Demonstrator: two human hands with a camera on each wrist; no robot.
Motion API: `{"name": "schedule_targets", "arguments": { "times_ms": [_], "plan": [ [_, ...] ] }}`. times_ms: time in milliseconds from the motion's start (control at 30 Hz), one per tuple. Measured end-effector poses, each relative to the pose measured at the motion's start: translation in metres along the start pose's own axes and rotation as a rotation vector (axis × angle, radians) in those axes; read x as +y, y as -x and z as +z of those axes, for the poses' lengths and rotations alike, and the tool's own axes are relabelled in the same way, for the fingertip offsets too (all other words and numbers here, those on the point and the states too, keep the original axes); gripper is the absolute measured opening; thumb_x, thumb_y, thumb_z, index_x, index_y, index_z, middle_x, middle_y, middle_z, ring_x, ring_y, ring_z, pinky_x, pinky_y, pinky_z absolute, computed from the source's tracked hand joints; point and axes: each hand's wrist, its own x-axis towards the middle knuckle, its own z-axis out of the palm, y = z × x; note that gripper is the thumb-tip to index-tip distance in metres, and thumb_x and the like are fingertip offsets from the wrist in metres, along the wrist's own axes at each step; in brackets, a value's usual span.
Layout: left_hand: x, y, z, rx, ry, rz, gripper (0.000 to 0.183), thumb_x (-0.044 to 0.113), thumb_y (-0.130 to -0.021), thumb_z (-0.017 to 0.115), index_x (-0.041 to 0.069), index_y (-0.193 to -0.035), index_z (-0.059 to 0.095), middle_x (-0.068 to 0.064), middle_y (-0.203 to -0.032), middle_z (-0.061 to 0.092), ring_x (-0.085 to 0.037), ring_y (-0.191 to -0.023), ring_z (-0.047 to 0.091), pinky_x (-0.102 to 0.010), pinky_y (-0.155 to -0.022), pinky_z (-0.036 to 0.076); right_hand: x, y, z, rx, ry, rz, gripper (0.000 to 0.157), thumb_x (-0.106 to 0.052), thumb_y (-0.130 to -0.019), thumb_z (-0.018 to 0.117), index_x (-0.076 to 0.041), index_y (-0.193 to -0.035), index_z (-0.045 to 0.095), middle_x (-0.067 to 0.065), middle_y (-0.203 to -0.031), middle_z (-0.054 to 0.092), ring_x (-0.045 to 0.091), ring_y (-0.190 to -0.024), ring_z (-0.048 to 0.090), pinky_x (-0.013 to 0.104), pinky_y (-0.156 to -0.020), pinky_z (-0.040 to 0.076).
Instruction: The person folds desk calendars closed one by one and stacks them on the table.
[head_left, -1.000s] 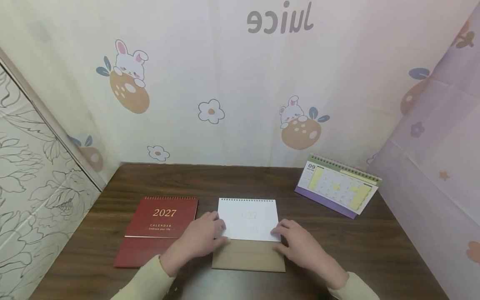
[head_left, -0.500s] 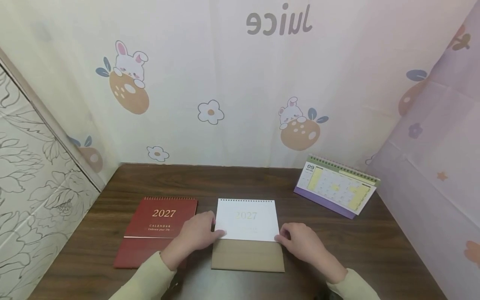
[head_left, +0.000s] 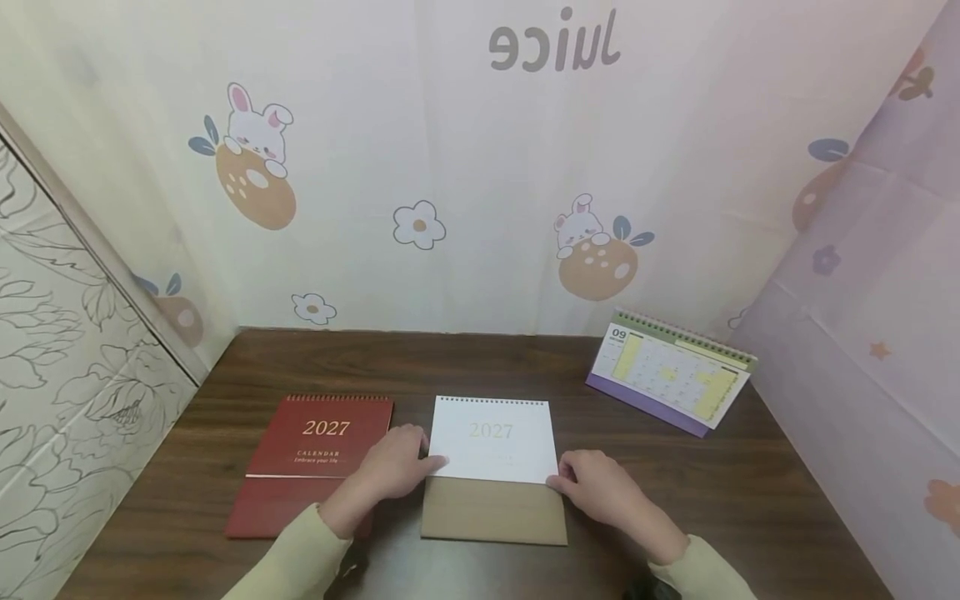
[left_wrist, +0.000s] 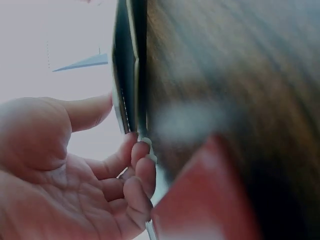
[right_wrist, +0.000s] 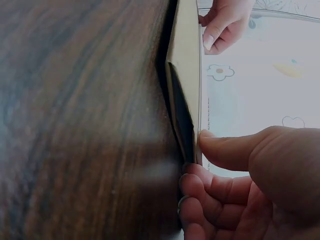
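A desk calendar (head_left: pixel 491 450) with a white 2027 cover and a tan base (head_left: pixel 495 510) stands propped on the table, spiral at the top. My left hand (head_left: pixel 397 461) pinches its left edge, thumb on the front and fingers curled at the side. On the opposite edge my right hand (head_left: pixel 603 487) grips likewise, thumb at the lower corner of the white page. Both wrist views show the folded base (right_wrist: pixel 185 60) edge-on, with thumb and curled fingertips on either side. The fingertips behind the calendar are hidden in the head view.
A red 2027 calendar (head_left: pixel 318 437) stands just left, partly behind my left forearm. At the back right is an angled calendar (head_left: pixel 667 371) with a purple base. A printed curtain (head_left: pixel 480 167) rises behind the wooden table (head_left: pixel 360 354).
The fingers of both hands, earlier lying over the front page, have drawn back round the side edges, with the thumbs in front. The calendar stays in place.
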Motion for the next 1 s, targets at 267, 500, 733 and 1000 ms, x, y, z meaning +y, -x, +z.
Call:
{"name": "schedule_targets", "arguments": {
  "times_ms": [267, 500, 733, 1000],
  "plan": [
    [-0.004, 0.001, -0.004, -0.013, 0.206, -0.051, 0.024, 0.028, -0.091, 0.074, 0.008, -0.095, 0.061, -0.002, -0.080, 0.057, -0.018, -0.071, 0.052, -0.034, -0.061, 0.045, 0.002, 0.003, 0.000, -0.014, -0.042, -0.001, 0.028, -0.027, -0.091, 0.074, -0.017, -0.072, 0.056, -0.006, -0.059, 0.046, 0.010, -0.054, 0.043, 0.027, -0.052, 0.036],
    [-0.012, 0.002, -0.004, -0.011, 0.349, -0.081, 0.025, 0.022, -0.088, 0.078, 0.003, -0.096, 0.062, -0.003, -0.079, 0.059, -0.017, -0.072, 0.054, -0.033, -0.062, 0.046, 0.003, 0.006, -0.005, -0.054, -0.143, -0.033, 0.023, -0.023, -0.093, 0.071, -0.014, -0.076, 0.058, -0.005, -0.063, 0.048, 0.012, -0.058, 0.045, 0.027, -0.054, 0.038],
    [-0.019, 0.003, -0.008, -0.029, 0.463, -0.068, 0.037, 0.018, -0.087, 0.078, -0.005, -0.113, 0.063, -0.003, -0.079, 0.063, -0.017, -0.075, 0.057, -0.034, -0.069, 0.048, 0.004, 0.004, -0.014, -0.123, -0.356, -0.013, 0.020, -0.025, -0.095, 0.068, -0.010, -0.083, 0.064, 0.000, -0.071, 0.056, 0.017, -0.065, 0.053, 0.029, -0.057, 0.043],
    [-0.030, 0.012, -0.014, -0.054, 0.509, -0.069, 0.039, 0.021, -0.089, 0.076, -0.003, -0.116, 0.062, -0.004, -0.084, 0.061, -0.019, -0.076, 0.056, -0.034, -0.066, 0.048, 0.000, 0.002, -0.014, -0.110, -0.542, -0.014, 0.020, -0.023, -0.089, 0.075, -0.007, -0.079, 0.069, 0.001, -0.073, 0.065, 0.017, -0.070, 0.061, 0.030, -0.063, 0.052]
  ]
}}
